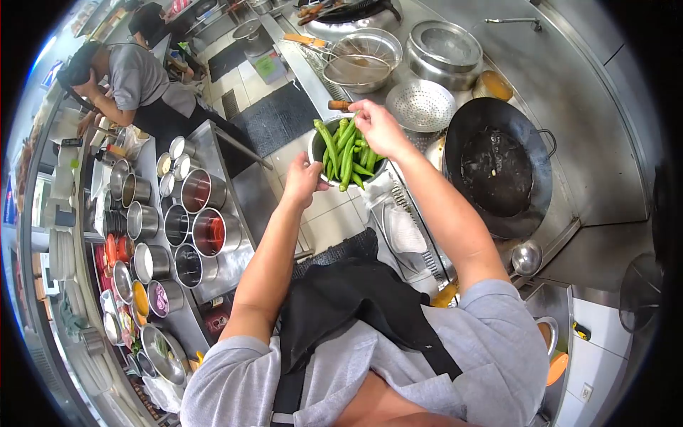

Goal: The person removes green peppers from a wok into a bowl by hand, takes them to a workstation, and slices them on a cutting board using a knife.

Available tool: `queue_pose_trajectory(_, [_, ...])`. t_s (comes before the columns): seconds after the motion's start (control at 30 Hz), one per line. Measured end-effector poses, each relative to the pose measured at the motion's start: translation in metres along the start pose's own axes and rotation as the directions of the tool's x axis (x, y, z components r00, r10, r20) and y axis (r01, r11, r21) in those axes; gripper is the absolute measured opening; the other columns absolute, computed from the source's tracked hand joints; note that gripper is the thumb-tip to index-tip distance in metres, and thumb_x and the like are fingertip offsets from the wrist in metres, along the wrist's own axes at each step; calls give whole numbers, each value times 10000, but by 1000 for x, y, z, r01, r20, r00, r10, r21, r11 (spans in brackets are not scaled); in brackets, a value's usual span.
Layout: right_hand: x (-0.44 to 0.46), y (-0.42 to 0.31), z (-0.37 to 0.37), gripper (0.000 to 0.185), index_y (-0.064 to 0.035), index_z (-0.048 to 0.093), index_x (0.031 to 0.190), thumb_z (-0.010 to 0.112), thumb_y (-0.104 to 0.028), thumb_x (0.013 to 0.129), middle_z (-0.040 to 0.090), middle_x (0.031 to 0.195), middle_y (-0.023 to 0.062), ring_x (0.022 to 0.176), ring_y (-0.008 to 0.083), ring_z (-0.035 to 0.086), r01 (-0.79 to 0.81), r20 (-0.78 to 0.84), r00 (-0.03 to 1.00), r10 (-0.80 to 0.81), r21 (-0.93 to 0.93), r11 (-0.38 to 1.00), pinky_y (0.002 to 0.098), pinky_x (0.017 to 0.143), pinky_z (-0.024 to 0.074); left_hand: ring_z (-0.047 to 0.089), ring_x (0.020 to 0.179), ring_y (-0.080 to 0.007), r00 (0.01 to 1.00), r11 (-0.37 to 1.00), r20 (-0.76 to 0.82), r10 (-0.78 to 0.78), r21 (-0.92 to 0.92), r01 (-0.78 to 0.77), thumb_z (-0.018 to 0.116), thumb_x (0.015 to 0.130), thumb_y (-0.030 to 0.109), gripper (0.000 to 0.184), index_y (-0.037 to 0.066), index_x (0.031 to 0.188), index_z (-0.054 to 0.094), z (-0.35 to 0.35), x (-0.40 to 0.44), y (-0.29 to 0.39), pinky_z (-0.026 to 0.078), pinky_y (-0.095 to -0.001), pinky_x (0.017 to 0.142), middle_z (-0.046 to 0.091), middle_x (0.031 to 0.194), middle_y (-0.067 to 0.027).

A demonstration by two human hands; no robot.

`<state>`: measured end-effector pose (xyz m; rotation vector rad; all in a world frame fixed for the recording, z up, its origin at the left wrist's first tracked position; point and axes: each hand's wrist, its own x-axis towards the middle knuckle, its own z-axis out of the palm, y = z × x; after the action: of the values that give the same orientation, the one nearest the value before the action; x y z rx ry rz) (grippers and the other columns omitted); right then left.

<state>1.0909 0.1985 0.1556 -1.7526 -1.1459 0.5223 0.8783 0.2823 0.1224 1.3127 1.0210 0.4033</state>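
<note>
A metal bowl (313,151) full of long green okra pods (346,153) is held up in front of me over the floor. My left hand (302,179) grips the bowl's near left side, thumb up at the rim. From the right, my right hand (378,129) reaches over the rim, its fingers bent down onto the okra; the fingertips are partly hidden. Just beyond those fingers a short wooden handle (340,104) shows. To the right of my right forearm, a large black wok (462,206) contains dark, shiny liquid.
A perforated metal bowl (421,105), wire strainers (359,67) and a lidded pot (445,57) stand by the wok. A ladle (526,257) lies nearer me. At left, a steel counter (231,267) carries several metal containers; a person (146,82) leans beyond it.
</note>
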Motion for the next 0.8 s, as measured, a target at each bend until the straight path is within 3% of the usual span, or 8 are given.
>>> queue_pose_trajectory(0.13, [-15, -22, 26, 260, -41, 675, 1204, 579, -54, 963, 687, 1126, 230, 1064, 401, 670, 228, -83, 966, -244, -170, 959, 474, 947, 527, 661, 650, -178, 999, 998, 46, 9, -56, -7, 553, 929, 57, 313, -33, 1229, 545, -26, -1, -4, 596, -305, 530, 674, 937, -139])
queue_pose_trajectory(0.2, [-31, -41, 28, 298, -28, 672, 1224, 577, -15, 942, 672, 1181, 220, 1159, 401, 631, 285, 0, 956, -294, -246, 926, 461, 1001, 508, 664, 661, -178, 997, 996, 73, 40, -87, -33, 556, 931, 62, 357, -36, 1274, 534, -37, 5, -9, 596, -309, 528, 677, 956, -143])
queue_pose_trajectory(0.33, [-35, -69, -8, 416, -46, 628, 1346, 573, -3, 936, 645, 1319, 177, 1248, 356, 607, 316, -286, 892, -351, -161, 935, 421, 1075, 483, 664, 632, -187, 995, 997, 87, 55, -58, -50, 571, 923, 86, 421, -30, 1324, 515, -53, 15, -5, 581, -311, 494, 681, 946, -146])
queue_pose_trajectory(0.47, [-1, 13, -90, 532, -51, 494, 1503, 511, 50, 980, 582, 1481, 131, 1320, 260, 591, 138, -445, 887, -120, 8, 990, 353, 1068, 487, 615, 625, -151, 994, 994, 102, 29, -107, -18, 571, 932, 82, 343, 0, 1263, 534, -59, 35, -5, 537, -285, 464, 653, 900, -100])
queue_pose_trajectory(0.57, [37, 129, -161, 588, -62, 430, 1551, 580, -23, 984, 531, 1542, 124, 1327, 237, 561, -157, -514, 744, 428, 487, 859, 316, 977, 493, 633, 698, -145, 996, 998, 88, 18, -56, -14, 573, 937, 73, 291, 31, 1225, 565, -66, 47, 2, 535, -267, 488, 662, 928, -79])
queue_pose_trajectory(0.63, [64, 201, -210, 542, -76, 476, 1517, 602, -74, 990, 540, 1517, 85, 1132, 151, 602, -74, -619, 629, 471, 555, 829, 288, 827, 488, 664, 719, -144, 999, 1000, 32, 0, -8, 0, 572, 935, 54, 252, 18, 1185, 576, -72, 51, 14, 531, -263, 479, 675, 930, -78])
queue_pose_trajectory(0.7, [98, 202, -248, 501, -69, 513, 1467, 593, -51, 973, 642, 1232, 34, 805, 96, 521, 67, -740, 485, 466, 563, 824, 266, 683, 443, 671, 713, -136, 999, 999, 16, 35, -10, -35, 567, 937, 41, 200, 34, 1136, 576, -86, 58, 19, 526, -248, 459, 679, 929, -76])
queue_pose_trajectory(0.8, [177, 253, -324, 697, 17, 332, 1563, 597, -112, 931, 560, 1428, 178, 1100, 224, 587, 76, -826, 473, 306, 384, 920, 323, 924, 473, 677, 690, -135, 998, 1000, -57, 1, 15, 0, 559, 944, 31, 189, 43, 1132, 571, -100, 63, 38, 526, -235, 449, 687, 920, -70])
